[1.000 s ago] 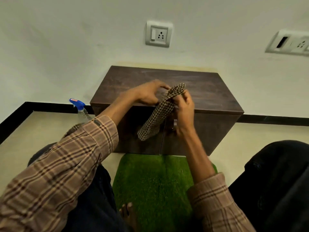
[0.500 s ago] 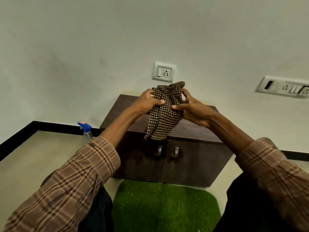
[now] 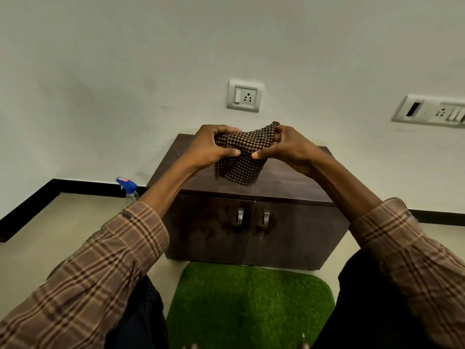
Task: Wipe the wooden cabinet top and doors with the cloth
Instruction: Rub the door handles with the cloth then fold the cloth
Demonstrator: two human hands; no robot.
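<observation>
A home room (plain walls): wall socket, low wooden cabinet, grass mat.

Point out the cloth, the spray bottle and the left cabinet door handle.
cloth (image 3: pixel 239 162), head view, middle of the checked fabric.
spray bottle (image 3: pixel 127 184), head view, blue trigger head.
left cabinet door handle (image 3: pixel 240 217), head view, metal grip.

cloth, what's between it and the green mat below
In the head view, the cabinet lies between: the cloth, held by both hands, hangs over its top, and its doors with two handles face the green mat.

Pale wall, beige floor, green mat
</observation>
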